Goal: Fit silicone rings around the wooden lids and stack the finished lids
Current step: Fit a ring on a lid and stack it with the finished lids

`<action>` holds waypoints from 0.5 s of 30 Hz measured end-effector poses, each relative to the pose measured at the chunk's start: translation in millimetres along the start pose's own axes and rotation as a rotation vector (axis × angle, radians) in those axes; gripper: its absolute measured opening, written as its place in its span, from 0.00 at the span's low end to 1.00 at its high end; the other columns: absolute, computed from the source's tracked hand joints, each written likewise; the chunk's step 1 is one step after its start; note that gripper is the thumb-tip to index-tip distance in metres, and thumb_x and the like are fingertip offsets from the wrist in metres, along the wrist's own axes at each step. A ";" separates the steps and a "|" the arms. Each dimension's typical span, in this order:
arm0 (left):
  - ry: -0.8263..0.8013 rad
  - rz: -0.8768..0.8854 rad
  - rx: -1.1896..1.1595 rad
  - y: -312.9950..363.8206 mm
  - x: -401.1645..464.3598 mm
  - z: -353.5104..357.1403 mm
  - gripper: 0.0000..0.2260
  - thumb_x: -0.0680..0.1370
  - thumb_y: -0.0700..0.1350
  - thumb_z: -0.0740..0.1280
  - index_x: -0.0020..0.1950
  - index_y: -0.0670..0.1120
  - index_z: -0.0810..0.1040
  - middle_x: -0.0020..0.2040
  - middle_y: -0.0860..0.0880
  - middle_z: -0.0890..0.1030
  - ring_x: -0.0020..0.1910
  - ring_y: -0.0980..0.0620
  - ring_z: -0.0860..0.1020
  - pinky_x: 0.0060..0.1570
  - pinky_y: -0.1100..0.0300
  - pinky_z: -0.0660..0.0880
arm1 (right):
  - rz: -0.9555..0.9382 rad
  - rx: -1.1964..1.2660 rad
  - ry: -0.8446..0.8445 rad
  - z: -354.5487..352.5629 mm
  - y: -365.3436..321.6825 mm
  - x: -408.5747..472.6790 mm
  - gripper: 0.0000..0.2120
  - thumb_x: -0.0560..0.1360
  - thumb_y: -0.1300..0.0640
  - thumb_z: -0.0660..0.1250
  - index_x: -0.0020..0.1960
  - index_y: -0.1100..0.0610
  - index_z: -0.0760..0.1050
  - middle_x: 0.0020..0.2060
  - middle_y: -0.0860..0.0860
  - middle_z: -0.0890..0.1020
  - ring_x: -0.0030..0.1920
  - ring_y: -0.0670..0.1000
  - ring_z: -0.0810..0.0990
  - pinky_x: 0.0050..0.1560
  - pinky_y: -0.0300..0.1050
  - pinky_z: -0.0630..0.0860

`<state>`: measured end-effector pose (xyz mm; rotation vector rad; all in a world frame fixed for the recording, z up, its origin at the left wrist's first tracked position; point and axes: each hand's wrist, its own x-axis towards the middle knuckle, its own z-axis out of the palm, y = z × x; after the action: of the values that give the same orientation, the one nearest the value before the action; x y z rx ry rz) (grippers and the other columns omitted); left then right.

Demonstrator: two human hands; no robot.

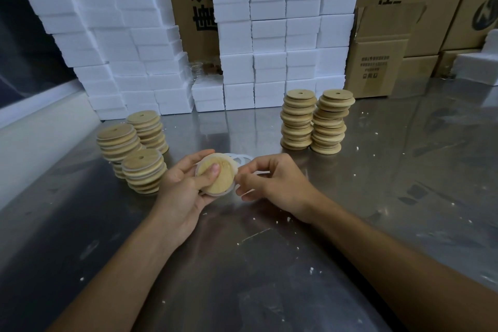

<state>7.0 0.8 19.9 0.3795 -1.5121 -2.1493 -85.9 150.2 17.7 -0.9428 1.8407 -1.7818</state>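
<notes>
Steel table, flecked with white crumbs. Behind it we list white foam blocks and cardboard boxes. Two stacks of bare lids at right; three ringed stacks at left. Our left hand grips one wooden lid, thumb pressing its face; our right hand pinches the silicone ring at its edge. Loose rings lie just behind.

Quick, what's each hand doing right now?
Left hand: closed, holding the wooden lid.
Right hand: closed, pinching the silicone ring at the lid's edge.
</notes>
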 end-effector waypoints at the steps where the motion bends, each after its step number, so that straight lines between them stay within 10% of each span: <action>1: 0.008 0.004 0.007 -0.7 -0.1 0.0 0.15 0.67 0.37 0.71 0.54 0.44 0.79 0.46 0.46 0.86 0.45 0.51 0.84 0.43 0.53 0.82 | 0.012 0.008 0.000 0.2 -0.2 0.2 0.04 0.76 0.65 0.70 0.43 0.64 0.82 0.44 0.67 0.83 0.40 0.53 0.82 0.45 0.47 0.84; 7: 0.062 0.093 0.260 -5.3 -3.7 3.7 0.09 0.72 0.36 0.73 0.48 0.43 0.76 0.40 0.45 0.85 0.39 0.48 0.85 0.36 0.53 0.82 | 0.017 0.017 0.102 2.6 -1.8 2.8 0.08 0.79 0.61 0.66 0.42 0.60 0.77 0.34 0.55 0.78 0.29 0.47 0.77 0.39 0.48 0.79; 15: 0.080 0.199 0.423 -5.4 -10.5 11.6 0.09 0.72 0.32 0.72 0.43 0.47 0.83 0.41 0.50 0.85 0.37 0.48 0.85 0.32 0.56 0.82 | -0.079 -0.096 0.123 -0.1 -0.4 2.4 0.06 0.76 0.60 0.72 0.51 0.62 0.79 0.46 0.55 0.82 0.33 0.49 0.78 0.34 0.45 0.78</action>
<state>9.0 17.1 18.4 0.4285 -1.8698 -1.6391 -87.5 148.6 18.4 -0.9732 2.0069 -1.8494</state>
